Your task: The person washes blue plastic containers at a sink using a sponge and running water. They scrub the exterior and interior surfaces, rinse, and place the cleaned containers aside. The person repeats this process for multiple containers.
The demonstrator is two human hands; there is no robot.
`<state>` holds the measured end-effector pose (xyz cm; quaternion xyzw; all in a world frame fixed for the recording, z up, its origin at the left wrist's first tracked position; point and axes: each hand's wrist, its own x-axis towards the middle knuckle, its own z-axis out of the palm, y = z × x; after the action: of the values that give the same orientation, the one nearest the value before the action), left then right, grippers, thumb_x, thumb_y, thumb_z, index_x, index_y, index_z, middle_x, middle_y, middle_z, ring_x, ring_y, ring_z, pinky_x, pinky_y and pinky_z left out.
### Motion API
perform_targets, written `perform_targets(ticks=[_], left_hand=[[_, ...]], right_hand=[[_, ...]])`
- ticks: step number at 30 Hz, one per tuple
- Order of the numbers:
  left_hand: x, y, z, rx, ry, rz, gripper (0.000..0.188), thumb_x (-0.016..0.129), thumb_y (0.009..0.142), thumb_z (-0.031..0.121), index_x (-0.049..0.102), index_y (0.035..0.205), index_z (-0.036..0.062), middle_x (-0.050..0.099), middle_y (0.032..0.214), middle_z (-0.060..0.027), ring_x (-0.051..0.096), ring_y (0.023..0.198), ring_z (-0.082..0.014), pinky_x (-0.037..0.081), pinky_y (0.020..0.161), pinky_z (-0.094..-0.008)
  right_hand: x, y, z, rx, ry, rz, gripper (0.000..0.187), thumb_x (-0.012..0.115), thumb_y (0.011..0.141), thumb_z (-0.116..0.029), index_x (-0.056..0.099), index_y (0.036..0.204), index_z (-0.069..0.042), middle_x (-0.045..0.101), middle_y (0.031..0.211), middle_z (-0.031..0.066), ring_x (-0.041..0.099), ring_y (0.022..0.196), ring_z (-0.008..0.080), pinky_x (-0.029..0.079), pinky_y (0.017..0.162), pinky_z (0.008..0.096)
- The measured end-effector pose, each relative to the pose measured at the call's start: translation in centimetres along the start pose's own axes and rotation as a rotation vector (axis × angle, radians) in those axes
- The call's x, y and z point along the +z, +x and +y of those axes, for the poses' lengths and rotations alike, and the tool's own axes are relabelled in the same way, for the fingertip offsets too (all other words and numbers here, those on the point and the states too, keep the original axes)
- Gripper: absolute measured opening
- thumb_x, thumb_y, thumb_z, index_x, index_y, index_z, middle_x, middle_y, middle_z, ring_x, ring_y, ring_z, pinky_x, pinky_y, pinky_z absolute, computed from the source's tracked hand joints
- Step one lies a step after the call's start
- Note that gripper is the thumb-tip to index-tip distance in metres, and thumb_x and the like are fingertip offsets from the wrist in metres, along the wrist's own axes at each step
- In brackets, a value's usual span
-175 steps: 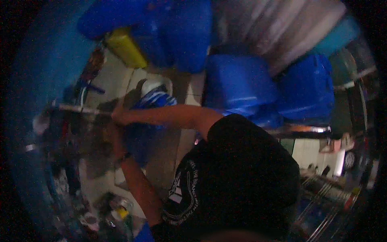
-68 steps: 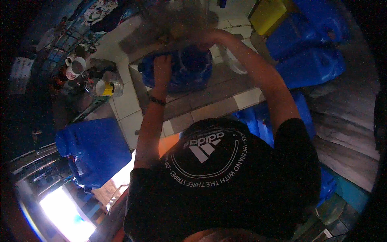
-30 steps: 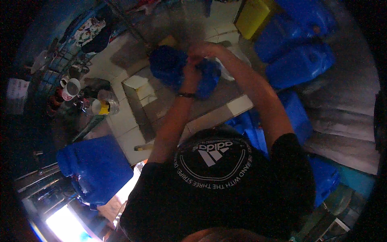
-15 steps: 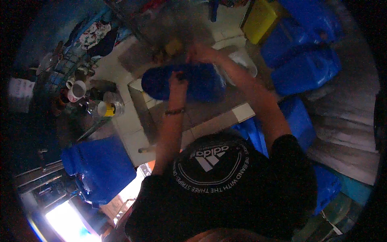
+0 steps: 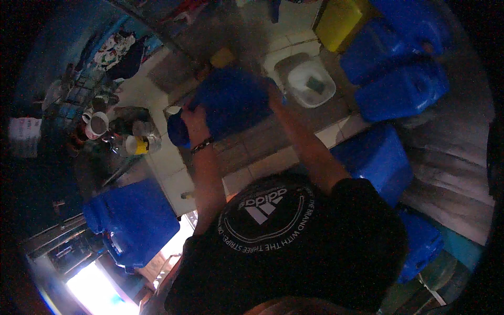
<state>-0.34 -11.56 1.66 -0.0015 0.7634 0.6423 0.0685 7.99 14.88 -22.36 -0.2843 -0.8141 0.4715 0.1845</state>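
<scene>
A large blue plastic jug lies tilted over the tiled basin in front of me, its rounded end low on the left. My left hand is on the jug close to that end, fingers bent over it. At the opposite end, my right hand grips the jug's edge; its fingers are dark and partly hidden. Just right of that hand sits a white tub with a dark green flat piece in it. A yellow object, too dim to name, is behind the jug.
Several blue jugs stand about: one at lower left, others at upper right and by my right arm. A yellow container is behind them. Mugs and a clear jar with a yellow label crowd the left side.
The jug has turned, its left end coming lower and nearer. My left hand has moved left along it; my right hand has come down from behind onto its right end, uncovering the white tub.
</scene>
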Motion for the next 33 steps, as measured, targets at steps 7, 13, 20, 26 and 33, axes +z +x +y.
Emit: perform_targets(ticks=[7, 13, 20, 26, 33], left_hand=[[0.0, 0.4, -1.1, 0.26, 0.141, 0.048, 0.042, 0.055, 0.065, 0.004, 0.06, 0.106, -0.0068, 0.066, 0.087, -0.0136, 0.061, 0.076, -0.0183, 0.048, 0.072, -0.0302], [5.5, 0.3, -2.6, 0.279, 0.04, -0.164, 0.048, 0.06, 0.078, 0.013, 0.047, 0.123, 0.0023, 0.053, 0.116, -0.0134, 0.05, 0.107, -0.0288, 0.04, 0.094, -0.0389], [13.6, -1.7, -3.2, 0.757, 0.303, 0.0, 0.048, 0.058, 0.07, 0.005, 0.052, 0.117, 0.0039, 0.056, 0.114, -0.0202, 0.057, 0.101, -0.0389, 0.046, 0.088, -0.0473], [14.3, -2.6, -3.3, 0.718, 0.501, -0.418, 0.056, 0.062, 0.076, 0.021, 0.046, 0.128, 0.0067, 0.053, 0.121, -0.0207, 0.059, 0.097, -0.0378, 0.048, 0.079, -0.0483], [12.9, -0.8, -0.6, 0.721, 1.02, -0.501, 0.054, 0.058, 0.081, 0.021, 0.044, 0.131, 0.007, 0.056, 0.119, -0.0182, 0.06, 0.096, -0.0363, 0.051, 0.072, -0.0471]], right_hand=[[3.2, -0.1, 4.2, -0.02, 0.046, -0.014, 0.05, 0.04, 0.093, -0.035, 0.042, 0.133, -0.006, 0.047, 0.13, 0.0217, 0.043, 0.121, 0.0338, 0.035, 0.1, 0.0441], [-6.3, 4.1, -16.2, -0.608, -0.406, -0.175, 0.039, 0.055, 0.08, -0.016, 0.053, 0.116, -0.001, 0.058, 0.108, 0.0234, 0.057, 0.094, 0.038, 0.048, 0.078, 0.0461], [-12.8, 3.2, -27.1, -0.552, -0.607, -0.554, 0.028, 0.059, 0.077, -0.015, 0.061, 0.102, -0.003, 0.065, 0.086, 0.0165, 0.061, 0.07, 0.0313, 0.05, 0.062, 0.0438], [-12.5, 4.8, -25.2, -0.423, -0.136, -0.815, 0.019, 0.068, 0.072, -0.015, 0.069, 0.089, -0.006, 0.067, 0.077, 0.0104, 0.062, 0.069, 0.0209, 0.05, 0.063, 0.0364], [-15.2, 3.1, -27.0, -0.374, -0.233, -0.74, 0.025, 0.067, 0.074, -0.019, 0.068, 0.094, -0.005, 0.069, 0.088, 0.0108, 0.065, 0.078, 0.0225, 0.051, 0.072, 0.0364]])
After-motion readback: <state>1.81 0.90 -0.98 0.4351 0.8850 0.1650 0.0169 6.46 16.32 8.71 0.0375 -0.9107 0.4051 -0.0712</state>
